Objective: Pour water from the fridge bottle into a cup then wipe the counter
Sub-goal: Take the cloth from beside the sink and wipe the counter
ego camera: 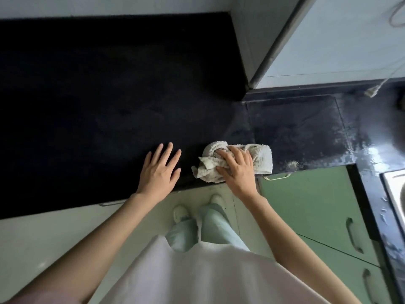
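left hand (158, 172): fingers straight, flat on the dark tabletop (87, 106), holding nothing | right hand (237, 170): fingers curled over a crumpled, stained white rag (262, 160) near the front edge | bottle, cup: not in view | stage: wiping under way, pouring likely done | left: streaky, wet-looking patch (350, 150) toward the sink (396, 189)

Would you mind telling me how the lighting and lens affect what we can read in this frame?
Head view: the dark counter is underexposed, nearly featureless; glare marks the wet stretch near the sink; wide-angle bending curves the counter's front edge; the right hand and cloth stay sharp.
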Demonstrator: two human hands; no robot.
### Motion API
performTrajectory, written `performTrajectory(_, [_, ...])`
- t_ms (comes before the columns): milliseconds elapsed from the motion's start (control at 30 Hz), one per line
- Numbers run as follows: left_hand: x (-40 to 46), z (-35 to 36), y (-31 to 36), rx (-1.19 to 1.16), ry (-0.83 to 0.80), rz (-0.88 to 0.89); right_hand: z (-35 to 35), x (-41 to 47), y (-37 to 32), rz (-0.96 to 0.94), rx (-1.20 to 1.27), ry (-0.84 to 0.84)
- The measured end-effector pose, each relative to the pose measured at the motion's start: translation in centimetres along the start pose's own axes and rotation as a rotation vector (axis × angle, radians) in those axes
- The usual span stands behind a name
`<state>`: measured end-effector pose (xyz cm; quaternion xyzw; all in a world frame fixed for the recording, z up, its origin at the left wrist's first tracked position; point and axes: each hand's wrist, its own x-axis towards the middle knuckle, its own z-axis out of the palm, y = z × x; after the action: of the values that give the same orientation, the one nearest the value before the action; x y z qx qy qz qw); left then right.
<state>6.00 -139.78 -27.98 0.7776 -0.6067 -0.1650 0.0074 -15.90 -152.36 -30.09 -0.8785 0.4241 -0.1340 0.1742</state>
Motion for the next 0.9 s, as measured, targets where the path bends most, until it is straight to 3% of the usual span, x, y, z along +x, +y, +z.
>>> performTrajectory(267, [-0.1, 0.4, -0.4, 0.031, 0.014, 0.015, 0.3, 14.9, 1.4, 0.107, -0.057, -0.037])
performTrajectory(467, [-0.1, 0.1, -0.3, -0.025, 0.001, -0.009, 0.1, 4.4, -0.2, -0.052, -0.057, -0.011])
performTrajectory(600, [-0.3, 0.3, -0.4, -0.051, 0.023, -0.010, 0.6, 0.6, -1.0, -0.043, -0.013, -0.003])
performTrajectory(900, [-0.3, 1.0, -0.4, 0.006, 0.030, -0.027, 2.1, 22.5, -2.0, 0.016, -0.020, -0.165])
